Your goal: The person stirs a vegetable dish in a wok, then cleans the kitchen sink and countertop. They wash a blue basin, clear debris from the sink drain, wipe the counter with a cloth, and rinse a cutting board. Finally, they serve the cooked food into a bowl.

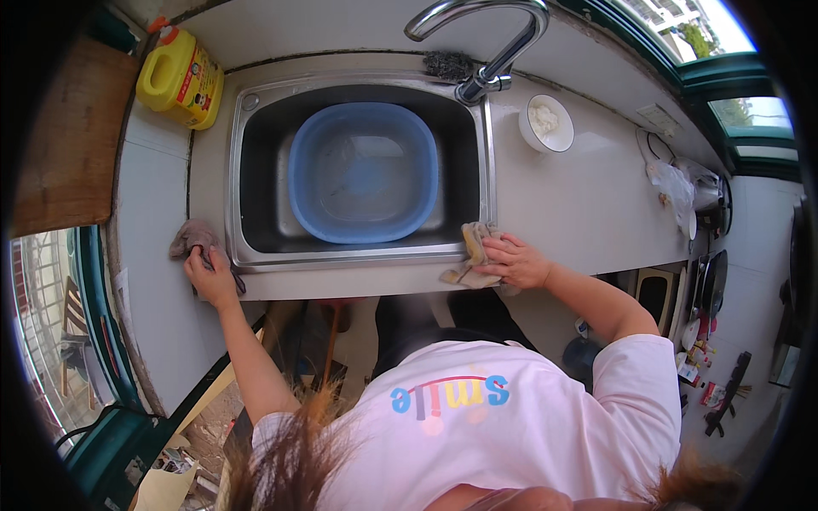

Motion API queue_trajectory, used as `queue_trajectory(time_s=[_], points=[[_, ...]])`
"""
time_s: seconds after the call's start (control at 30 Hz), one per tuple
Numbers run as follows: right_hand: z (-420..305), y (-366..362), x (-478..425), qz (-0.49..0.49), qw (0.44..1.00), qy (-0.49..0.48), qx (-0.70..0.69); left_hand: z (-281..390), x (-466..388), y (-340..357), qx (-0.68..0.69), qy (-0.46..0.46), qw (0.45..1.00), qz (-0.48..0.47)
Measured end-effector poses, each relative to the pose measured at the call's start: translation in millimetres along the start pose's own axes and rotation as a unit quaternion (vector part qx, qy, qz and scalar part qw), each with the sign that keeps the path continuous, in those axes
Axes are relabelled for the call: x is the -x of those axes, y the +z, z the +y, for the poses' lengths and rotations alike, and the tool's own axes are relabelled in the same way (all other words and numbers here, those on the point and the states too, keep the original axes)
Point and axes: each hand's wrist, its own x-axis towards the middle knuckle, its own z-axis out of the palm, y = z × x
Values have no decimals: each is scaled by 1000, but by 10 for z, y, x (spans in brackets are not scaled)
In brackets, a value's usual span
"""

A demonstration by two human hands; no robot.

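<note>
My left hand [212, 276] grips a brownish-grey cloth [193, 235] at the counter's left end, beside the sink. Under my right hand [521, 260] is a beige and yellow cloth [474, 250], bunched at the sink's front right corner and lapping over its steel rim. Between my hands is a stainless steel sink [263, 160]. A blue plastic basin [299, 191] sits inside it and seems to hold some clear water. The fingers of my right hand partly cover the cloth they hold.
A chrome faucet [501, 67] rises at the back right corner, near a steel wool scourer [448, 65]. On the right counter stands a white bowl [560, 137] with white food in it. A yellow jug [181, 80] occupies the back left corner. A plastic bag [674, 185] lies farther right.
</note>
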Motion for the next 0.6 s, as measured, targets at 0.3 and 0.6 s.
queue_trajectory(time_s=[0.3, 0.6], points=[[-24, 56, -251, 213, 927, 310, 11, 314, 335, -292, 50, -62, 996, 31], [985, -25, -861, 377, 868, 323, 5, 1450, 733, -461, -35, 53, 998, 10]])
